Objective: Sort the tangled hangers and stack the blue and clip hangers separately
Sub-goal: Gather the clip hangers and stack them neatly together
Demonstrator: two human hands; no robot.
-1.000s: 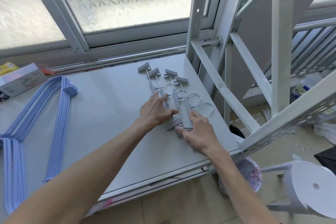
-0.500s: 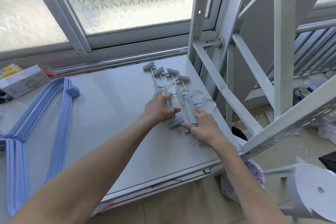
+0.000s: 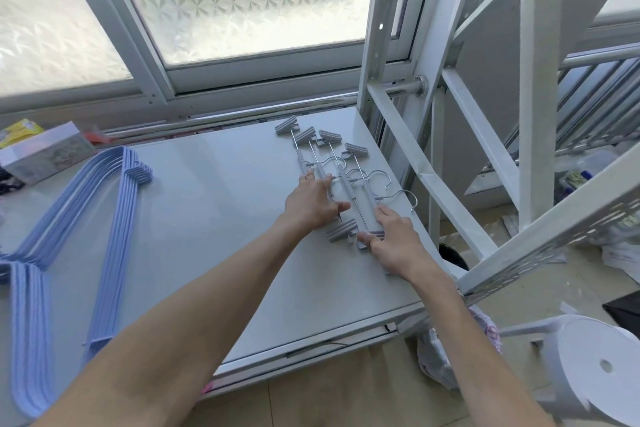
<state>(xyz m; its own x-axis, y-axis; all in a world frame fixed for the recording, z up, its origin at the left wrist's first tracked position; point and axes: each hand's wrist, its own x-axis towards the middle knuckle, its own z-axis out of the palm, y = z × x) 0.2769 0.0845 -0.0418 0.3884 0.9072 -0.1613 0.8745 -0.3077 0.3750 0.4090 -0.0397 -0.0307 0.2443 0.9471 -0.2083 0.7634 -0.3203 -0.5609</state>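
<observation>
Several grey clip hangers [image 3: 341, 170] with metal hooks lie side by side at the right end of the grey table [image 3: 214, 204]. My left hand [image 3: 311, 203] lies flat on their left bars, fingers straight and thumb out toward the middle. My right hand [image 3: 394, 239] rests on the near ends, its fingertips touching the near clips [image 3: 370, 239]. A stack of blue hangers [image 3: 110, 215] lies on the table's left side, apart from both hands.
A white metal rack frame [image 3: 450, 156] stands right beside the table's right edge. A box [image 3: 45, 156] sits at the back left by the window. A white stool [image 3: 595, 371] and a plastic bag [image 3: 440, 354] are on the floor at the lower right.
Both hands stay on the clip hangers with only slight shifts. The camera has tilted a little, so everything sits slightly higher in view.
</observation>
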